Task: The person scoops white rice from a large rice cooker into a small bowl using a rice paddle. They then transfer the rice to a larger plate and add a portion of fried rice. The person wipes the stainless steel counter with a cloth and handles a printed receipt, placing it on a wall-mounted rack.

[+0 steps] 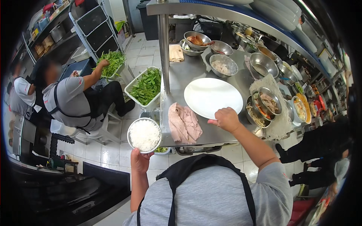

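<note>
My left hand (141, 159) holds a white bowl (129, 141) filled with white rice (144, 135), off the table's left front corner. At the near rim of a large oval white plate (212, 97), my right hand (226, 120) grips the edge with its fingers curled. Nothing lies on the plate. A crumpled pink cloth (185, 124) is on the steel table (181, 82), left of my right hand. To the right of the plate, nested metal bowls (265, 103) of cut food rest on a pale mesh cloth (280, 127).
Further metal bowls of food, one with pale pieces (222, 66), stand at the table's back. An overhead steel shelf (232, 10) on a post (163, 53) holds white plates. At left, a seated person (75, 99) handles greens near a white tub of leaves (145, 87). Other people stand at right.
</note>
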A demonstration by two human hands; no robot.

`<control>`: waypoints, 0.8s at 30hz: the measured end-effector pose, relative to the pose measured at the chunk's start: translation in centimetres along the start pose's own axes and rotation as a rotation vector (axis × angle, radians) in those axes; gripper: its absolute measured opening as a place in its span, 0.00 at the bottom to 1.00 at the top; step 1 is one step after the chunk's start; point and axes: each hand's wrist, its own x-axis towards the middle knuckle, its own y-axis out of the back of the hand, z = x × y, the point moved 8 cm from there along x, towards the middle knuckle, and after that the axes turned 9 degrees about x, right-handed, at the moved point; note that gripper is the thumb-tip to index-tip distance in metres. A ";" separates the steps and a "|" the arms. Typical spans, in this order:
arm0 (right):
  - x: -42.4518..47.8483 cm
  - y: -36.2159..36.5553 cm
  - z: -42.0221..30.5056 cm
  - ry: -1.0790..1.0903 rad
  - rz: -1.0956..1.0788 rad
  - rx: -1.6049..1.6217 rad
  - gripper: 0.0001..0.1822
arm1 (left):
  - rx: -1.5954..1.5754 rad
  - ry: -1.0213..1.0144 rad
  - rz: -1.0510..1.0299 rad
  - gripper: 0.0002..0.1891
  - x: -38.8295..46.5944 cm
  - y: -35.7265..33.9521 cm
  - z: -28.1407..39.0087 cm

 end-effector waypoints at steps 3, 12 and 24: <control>-1.8 -1.6 1.0 -0.063 -0.048 0.025 0.19 | 0.017 0.008 -0.060 0.35 0.9 -2.7 -0.5; -5.3 -5.8 -3.5 -0.922 -0.057 1.931 0.27 | 0.079 0.272 -0.320 0.42 3.0 -11.8 -5.8; -6.7 -4.7 -1.7 -0.885 0.139 2.716 0.29 | 0.272 0.387 -0.524 0.32 4.8 -17.4 -9.2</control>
